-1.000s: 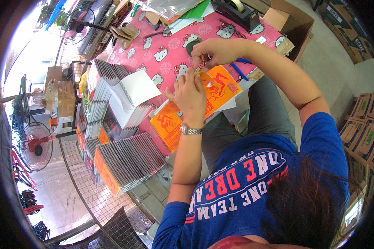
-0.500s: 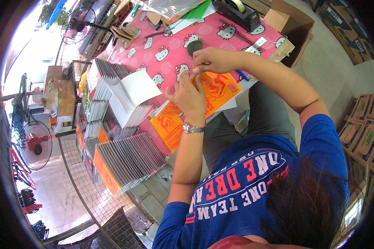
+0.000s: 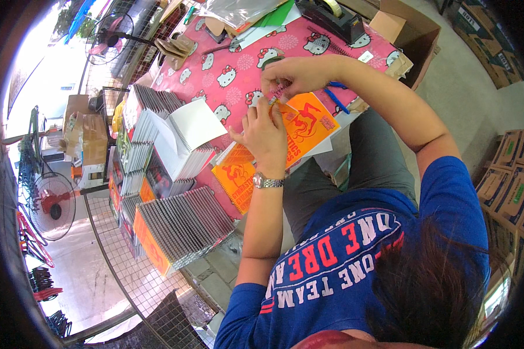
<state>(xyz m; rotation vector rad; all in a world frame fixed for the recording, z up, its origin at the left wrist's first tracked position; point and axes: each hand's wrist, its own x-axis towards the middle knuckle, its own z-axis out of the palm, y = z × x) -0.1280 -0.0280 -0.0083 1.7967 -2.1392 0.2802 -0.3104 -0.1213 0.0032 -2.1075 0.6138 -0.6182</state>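
My right hand (image 3: 297,75) is closed, its fingers pinching a thin spiral binding coil (image 3: 278,92) at the upper edge of an orange booklet (image 3: 311,125). The left hand (image 3: 263,131) lies across that booklet, thumb and forefinger pressed together at the same edge near the coil; its other fingers are loosely bent. Left of my left wrist, another orange booklet (image 3: 237,174) with a coiled edge rests on the table. Blue-handled pliers (image 3: 337,99) lie beneath my right forearm. A dark rounded object (image 3: 271,61) is mostly hidden behind the right hand.
Stacked spiral-bound notebooks (image 3: 183,227) fill the table's left side, one with white pages (image 3: 198,123) on top. The pink patterned cloth (image 3: 227,75) covers the table. Loose dark coils (image 3: 332,46) and a black tape dispenser (image 3: 335,23) lie at the back right, beside a cardboard box (image 3: 413,35).
The right hand has moved slightly left and turned, so the coil between its fingers now shows. More of the blue pliers is visible. The left hand has barely moved.
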